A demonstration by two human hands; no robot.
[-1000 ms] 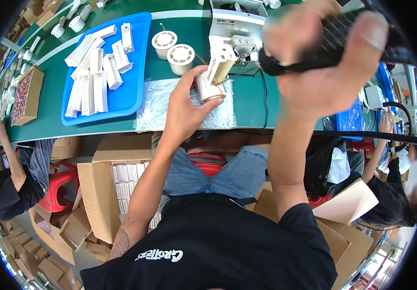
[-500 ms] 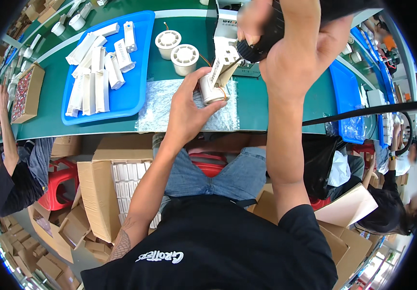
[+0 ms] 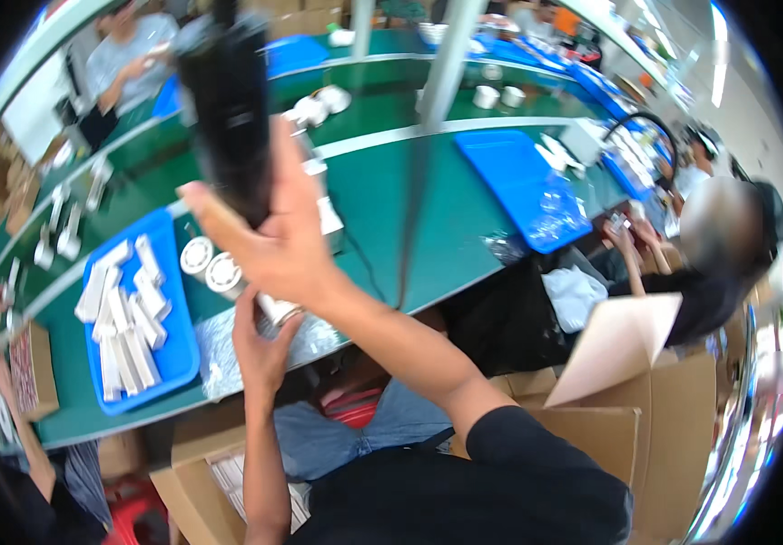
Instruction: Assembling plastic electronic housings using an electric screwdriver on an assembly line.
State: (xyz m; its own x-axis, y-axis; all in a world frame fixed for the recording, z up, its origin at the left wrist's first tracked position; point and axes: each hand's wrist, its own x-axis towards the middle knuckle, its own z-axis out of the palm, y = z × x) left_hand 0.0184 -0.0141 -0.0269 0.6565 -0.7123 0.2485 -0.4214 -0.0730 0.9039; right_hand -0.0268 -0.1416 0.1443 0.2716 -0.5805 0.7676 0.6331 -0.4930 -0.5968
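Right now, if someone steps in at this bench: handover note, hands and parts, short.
Right hand: raised above the bench, gripping a dark handheld tool, which is blurred.
Left hand: down at the near edge of the green table, holding a small white cylindrical part over a clear plastic sheet.
Nearby: two round white spools beside a blue tray full of white rectangular pieces.
Done: part is in hand at the work spot.
Left: tool is not on the part; tray pieces untouched.
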